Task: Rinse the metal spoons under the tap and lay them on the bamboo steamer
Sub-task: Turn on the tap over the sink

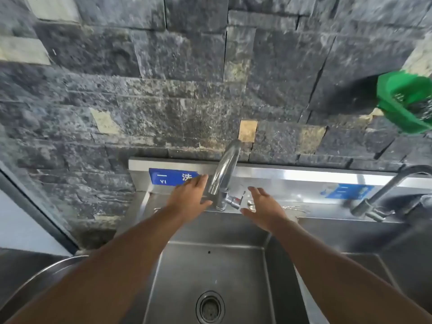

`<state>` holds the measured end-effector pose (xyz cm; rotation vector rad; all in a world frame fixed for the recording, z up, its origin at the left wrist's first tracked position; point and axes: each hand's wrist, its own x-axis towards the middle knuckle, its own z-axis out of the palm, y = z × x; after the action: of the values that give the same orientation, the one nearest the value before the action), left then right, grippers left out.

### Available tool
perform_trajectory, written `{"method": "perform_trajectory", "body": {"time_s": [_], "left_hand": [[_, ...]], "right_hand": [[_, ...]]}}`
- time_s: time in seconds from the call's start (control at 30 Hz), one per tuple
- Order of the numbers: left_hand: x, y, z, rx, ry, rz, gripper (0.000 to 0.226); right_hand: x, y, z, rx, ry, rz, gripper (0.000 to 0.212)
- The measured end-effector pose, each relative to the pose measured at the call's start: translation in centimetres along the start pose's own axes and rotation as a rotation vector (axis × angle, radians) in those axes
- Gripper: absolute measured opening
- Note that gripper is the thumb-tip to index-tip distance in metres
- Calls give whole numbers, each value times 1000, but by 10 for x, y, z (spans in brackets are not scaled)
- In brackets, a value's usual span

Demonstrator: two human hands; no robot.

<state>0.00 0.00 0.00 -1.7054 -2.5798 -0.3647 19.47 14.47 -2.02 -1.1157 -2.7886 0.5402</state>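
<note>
At the far rim of the sink (233, 230) | left hand (190, 195) fingers together, empty, just left of the tap (225, 174) | right hand (264, 206) fingers spread, empty, near the lever (236, 199) | risk: yanking the lever could splash everywhere | spoons and bamboo steamer not in view, so can't say how they look

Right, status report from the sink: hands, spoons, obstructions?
Left hand, right hand open, empty, flanking tap. No spoons or steamer visible. Basin dry, nothing blocking.
</note>
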Motion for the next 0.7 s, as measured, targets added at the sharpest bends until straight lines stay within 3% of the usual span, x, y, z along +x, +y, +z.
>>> {"method": "perform_trajectory", "body": {"time_s": [0.13, 0.23, 0.4, 0.53, 0.7], "left_hand": [[19, 14, 27, -374, -12, -242, 61], [36, 15, 58, -457, -108, -335, 57], [62, 23, 85, -419, -191, -281, 71], [73, 33, 90, -483, -108, -227, 55], [75, 44, 95, -574, -63, -213, 47]], "right_hand": [[20, 14, 20, 97, -45, 88, 75], [38, 25, 42, 139, -88, 111, 76], [71, 39, 68, 286, -60, 129, 71], [93, 45, 81, 441, -31, 163, 59], [104, 48, 90, 708, -165, 244, 48]]}}
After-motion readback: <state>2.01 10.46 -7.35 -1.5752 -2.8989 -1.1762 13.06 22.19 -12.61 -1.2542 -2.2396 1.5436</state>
